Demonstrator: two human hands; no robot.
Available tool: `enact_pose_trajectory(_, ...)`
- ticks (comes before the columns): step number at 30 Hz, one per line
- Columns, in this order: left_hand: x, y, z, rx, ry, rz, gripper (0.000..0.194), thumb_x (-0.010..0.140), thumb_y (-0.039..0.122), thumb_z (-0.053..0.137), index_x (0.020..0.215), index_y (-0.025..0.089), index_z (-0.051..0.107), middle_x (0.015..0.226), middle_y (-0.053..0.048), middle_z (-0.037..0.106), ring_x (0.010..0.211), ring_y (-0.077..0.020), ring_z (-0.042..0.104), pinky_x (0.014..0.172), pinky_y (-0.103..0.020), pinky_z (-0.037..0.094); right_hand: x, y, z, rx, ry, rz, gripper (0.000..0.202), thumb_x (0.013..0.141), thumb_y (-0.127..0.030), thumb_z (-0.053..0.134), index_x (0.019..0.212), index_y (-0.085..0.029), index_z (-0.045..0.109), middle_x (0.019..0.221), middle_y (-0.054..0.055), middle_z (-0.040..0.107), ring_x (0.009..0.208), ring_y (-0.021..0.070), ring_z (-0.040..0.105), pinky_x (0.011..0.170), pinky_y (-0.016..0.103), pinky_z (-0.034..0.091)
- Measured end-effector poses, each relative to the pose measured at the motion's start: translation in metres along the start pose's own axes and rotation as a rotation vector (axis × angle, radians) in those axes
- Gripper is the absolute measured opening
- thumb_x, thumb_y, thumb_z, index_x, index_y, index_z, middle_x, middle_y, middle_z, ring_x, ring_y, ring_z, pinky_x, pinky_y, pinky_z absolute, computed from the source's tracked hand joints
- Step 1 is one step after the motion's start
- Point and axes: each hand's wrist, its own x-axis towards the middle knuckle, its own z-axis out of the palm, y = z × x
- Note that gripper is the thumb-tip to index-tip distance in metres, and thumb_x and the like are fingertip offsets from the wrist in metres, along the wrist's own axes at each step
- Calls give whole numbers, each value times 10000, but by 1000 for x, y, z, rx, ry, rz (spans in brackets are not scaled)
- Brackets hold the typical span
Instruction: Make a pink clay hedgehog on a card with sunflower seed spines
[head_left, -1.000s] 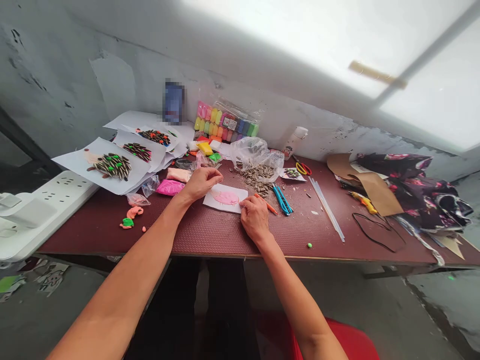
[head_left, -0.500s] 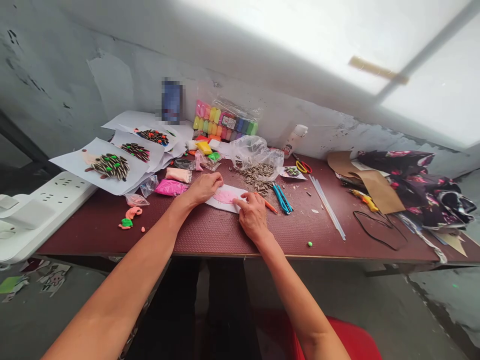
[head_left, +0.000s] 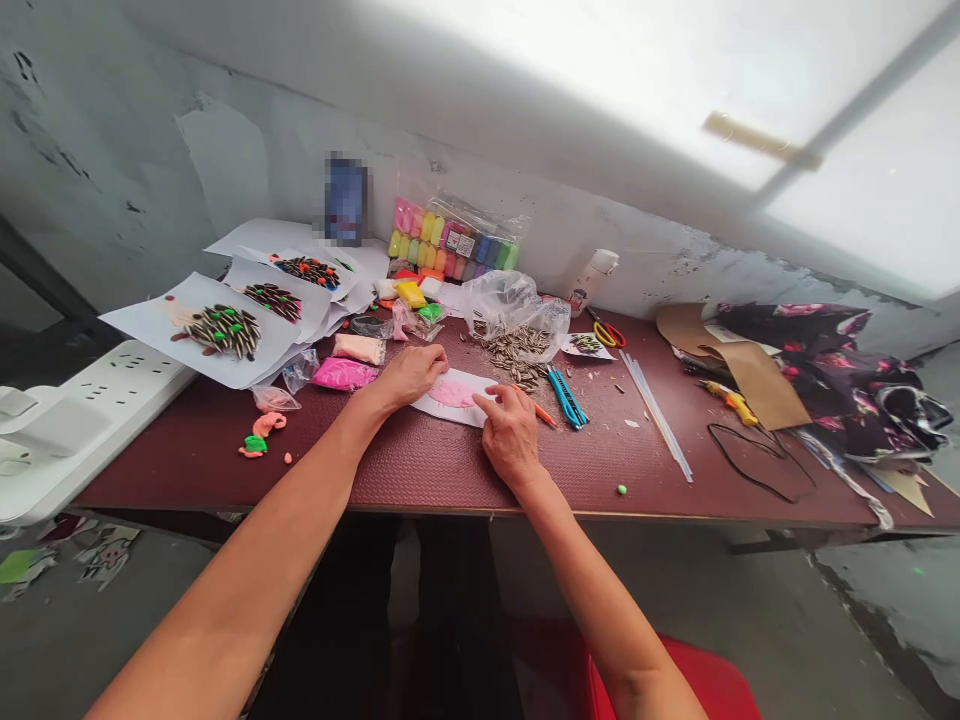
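Observation:
A small white sheet of paper (head_left: 469, 416) lies on the table in front of me, with a flat pink patch of modelling clay (head_left: 454, 391) spread on it. My left hand (head_left: 411, 376) is closed over the sheet's left edge, fingers curled and fingertips on the paper. At the right end, my right hand (head_left: 511, 428) has its index finger stretched toward the clay's edge, the other fingers apart, and nothing is gripped in it. An orange pen-like stick (head_left: 544, 415) pokes out beside the right hand. Just beyond are loose striped sunflower seeds (head_left: 517, 347) by a clear plastic bag (head_left: 510, 295).
A teal utility knife (head_left: 568, 398) and scissors (head_left: 606, 330) lie to the right, near clear glue sticks (head_left: 656, 415) and a yellow glue gun (head_left: 739, 405). On the left are seed-covered paper pictures (head_left: 225, 330), a pink clay packet (head_left: 345, 374) and a white power strip (head_left: 97, 420).
My right index finger has shifted slightly right across the clay's edge, and the right hand with it. The left hand stays on the paper.

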Motion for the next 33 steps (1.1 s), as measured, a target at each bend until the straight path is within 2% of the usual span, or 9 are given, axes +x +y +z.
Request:
enact_pose_trajectory(5,1,0,0,14,-10,-5,238,915,283,488,932,183,703,951,-89,770,874,-229,690,725,-284,451,2,-3,0,-14,-86,-78,404,933,-84,488,1172,-292,739,1278,85,602,1091,237,501,991,388,370)
enact_pose_trajectory(10,1,-1,1,13,-7,2,240,909,292,486,924,192,704,941,-81,770,864,-221,687,720,-278,453,2,-2,0,24,-99,-109,408,921,-62,487,1132,-297,744,1277,66,606,1112,224,503,993,364,365)
enact_pose_trajectory(15,1,-2,2,-15,0,6,231,902,297,499,914,192,704,931,-87,766,857,-226,686,737,-285,461,2,1,0,51,-45,-11,456,890,-9,501,1184,-265,739,1311,91,599,1108,213,523,1008,354,364)
enact_pose_trajectory(25,2,-3,1,-5,-9,17,232,897,298,500,912,194,707,933,-81,769,848,-216,684,736,-277,465,3,-1,3,-53,-97,24,392,940,-119,531,1189,-342,736,1344,86,584,1168,253,498,981,404,375)
enact_pose_trajectory(33,1,-4,2,-42,13,20,228,888,305,506,886,201,708,901,-70,766,829,-210,676,731,-273,465,2,4,7,5,-44,65,409,895,-61,525,1138,-292,760,1310,98,606,1143,251,519,991,408,383)
